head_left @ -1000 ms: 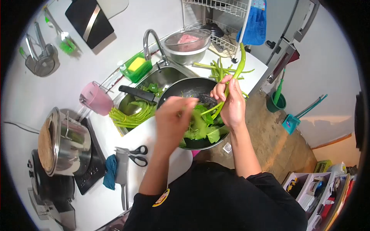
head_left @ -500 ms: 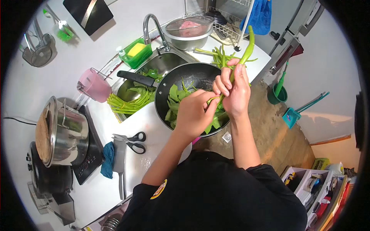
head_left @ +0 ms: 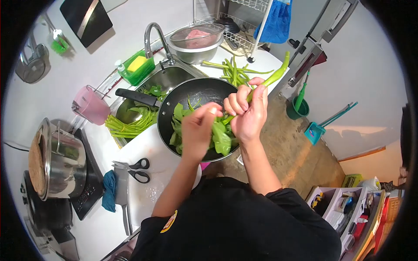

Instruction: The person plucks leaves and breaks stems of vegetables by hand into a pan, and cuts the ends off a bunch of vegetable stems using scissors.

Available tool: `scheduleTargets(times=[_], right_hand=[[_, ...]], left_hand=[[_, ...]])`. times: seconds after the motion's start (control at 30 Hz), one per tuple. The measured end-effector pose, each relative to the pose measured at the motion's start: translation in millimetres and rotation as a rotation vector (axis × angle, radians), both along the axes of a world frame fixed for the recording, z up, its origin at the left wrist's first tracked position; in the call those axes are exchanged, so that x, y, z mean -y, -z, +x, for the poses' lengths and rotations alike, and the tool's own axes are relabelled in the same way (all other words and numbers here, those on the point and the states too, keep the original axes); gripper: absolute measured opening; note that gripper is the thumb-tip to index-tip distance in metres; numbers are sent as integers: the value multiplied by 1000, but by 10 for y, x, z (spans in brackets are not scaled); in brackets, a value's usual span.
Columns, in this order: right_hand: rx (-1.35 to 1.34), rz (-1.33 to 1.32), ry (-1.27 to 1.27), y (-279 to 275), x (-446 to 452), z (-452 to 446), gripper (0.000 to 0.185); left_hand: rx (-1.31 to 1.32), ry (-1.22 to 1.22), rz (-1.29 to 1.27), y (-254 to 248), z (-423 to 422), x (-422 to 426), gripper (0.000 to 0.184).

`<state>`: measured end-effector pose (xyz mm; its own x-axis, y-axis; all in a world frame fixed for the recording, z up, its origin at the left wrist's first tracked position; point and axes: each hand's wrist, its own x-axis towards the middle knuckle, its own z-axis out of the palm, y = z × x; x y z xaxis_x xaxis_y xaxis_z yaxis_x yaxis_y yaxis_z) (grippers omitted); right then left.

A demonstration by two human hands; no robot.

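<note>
My right hand (head_left: 249,108) is wrapped around a thick leafy green stalk (head_left: 278,71). The stalk's pale upper end points up and to the right, and leaves hang below the fist. Just left of it, my left hand (head_left: 199,132) has its thumb and fingers pinched together; whatever is between them is hidden and slightly blurred. Beneath both hands lies a black wok (head_left: 164,114) with torn green leaves (head_left: 176,130) inside. Beyond the wok, bare green stems (head_left: 235,71) lie on the counter. A bundle of long stems (head_left: 130,126) rests at the sink's near edge.
The sink (head_left: 172,74) has a curved faucet (head_left: 150,37). Scissors (head_left: 138,169), a cleaver (head_left: 123,195) and a teal cloth (head_left: 109,191) lie on the counter. At left, a steel pot (head_left: 65,156) stands on an induction cooker (head_left: 87,191). A bowl with meat (head_left: 196,54) stands behind.
My left hand has drawn slightly away from the stalk, toward the wok's near left. My right hand still grips the stalk, now tilted further right. The whole view has shifted.
</note>
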<state>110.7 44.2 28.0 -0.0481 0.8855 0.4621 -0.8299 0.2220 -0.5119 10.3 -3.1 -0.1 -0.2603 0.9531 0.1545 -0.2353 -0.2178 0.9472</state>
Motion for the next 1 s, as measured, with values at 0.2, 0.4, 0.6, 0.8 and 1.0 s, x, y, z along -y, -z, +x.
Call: scheduleTargets(times=[0.2, 0.4, 0.6, 0.8, 1.0], right_hand=[[-35, 4, 62, -74, -126, 295, 26], [-183, 8, -73, -231, -278, 556, 27], [-264, -70, -266, -286, -441, 589, 28], [-157, -109, -208, -223, -425, 337, 27], [-35, -121, -137, -259, -318, 169, 27]], left_hand=[[93, -205, -37, -108, -552, -99, 23], [-1024, -199, 32, 218, -727, -122, 35], [-737, -183, -24, -6, -701, 31, 20], [-750, -135, 169, -486, -307, 286, 13], [-791, -139, 264, -415, -96, 206, 14]])
